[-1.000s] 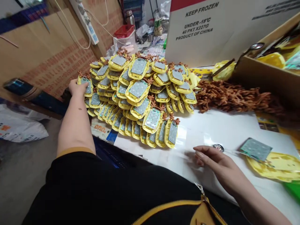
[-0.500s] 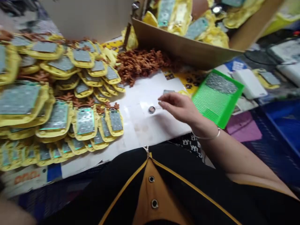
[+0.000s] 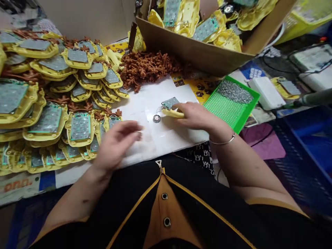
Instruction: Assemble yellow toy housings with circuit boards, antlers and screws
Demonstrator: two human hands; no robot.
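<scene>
My right hand grips the edge of a yellow plastic shell just above the white work surface. Beside the shell is a grey circuit board. A small round speaker lies on the surface to the left, with a thin wire running from it toward the board. My left hand is over the left side of the work surface, fingers apart and holding nothing visible. Close by it are stacked yellow shells with circuit boards.
Brown antler-shaped pieces are heaped at the back. A cardboard box full of yellow shells and boards stands behind them. To the right, a green tray holds many small metal screws. A blue crate is farther right.
My left hand has come in from the lower left edge to the work surface. My right hand now shows a yellow shell in its fingers, and the board is more visible. The view has shifted slightly.
</scene>
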